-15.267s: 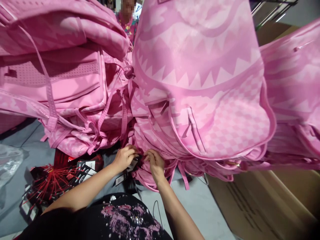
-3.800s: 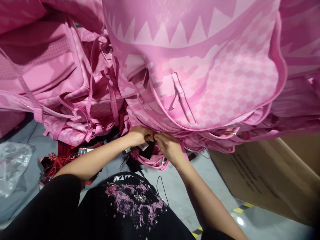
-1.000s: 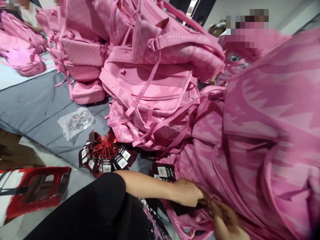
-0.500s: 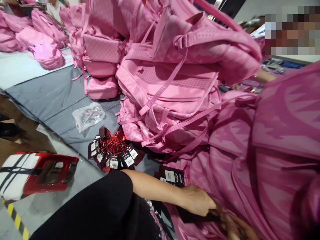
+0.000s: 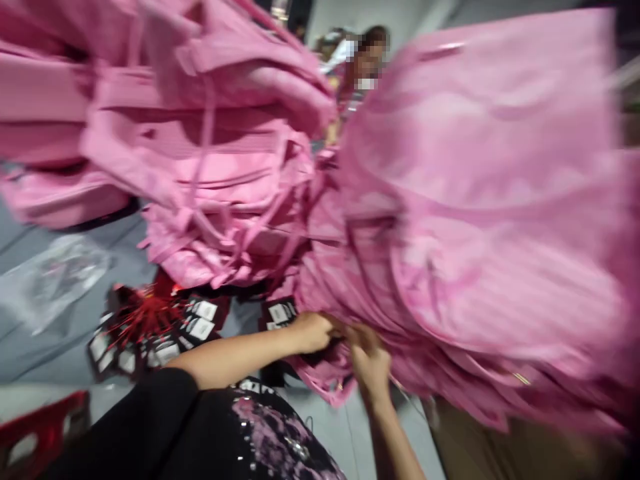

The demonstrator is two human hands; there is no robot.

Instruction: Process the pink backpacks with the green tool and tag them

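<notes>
The view is smeared by motion. A large pink backpack (image 5: pixel 480 220) lies on the right, its lower edge over my hands. My left hand (image 5: pixel 313 331) is closed at that lower edge, next to a black hang tag (image 5: pixel 279 313). My right hand (image 5: pixel 370 360) is closed just beside it, fingers pinched at the same spot on the backpack. What the fingers hold is hidden under the pink straps.
A pile of pink backpacks (image 5: pixel 200 167) fills the upper left. A bundle of black tags with red strings (image 5: pixel 150 327) lies on the grey floor, a clear plastic bag (image 5: pixel 50 280) left of it. A red crate (image 5: pixel 35 433) is bottom left. Another person (image 5: pixel 363 60) sits behind the bags.
The view has swung to the right and blurred. Both hands stay together at the backpack's lower edge, now seen near the middle of the picture.
</notes>
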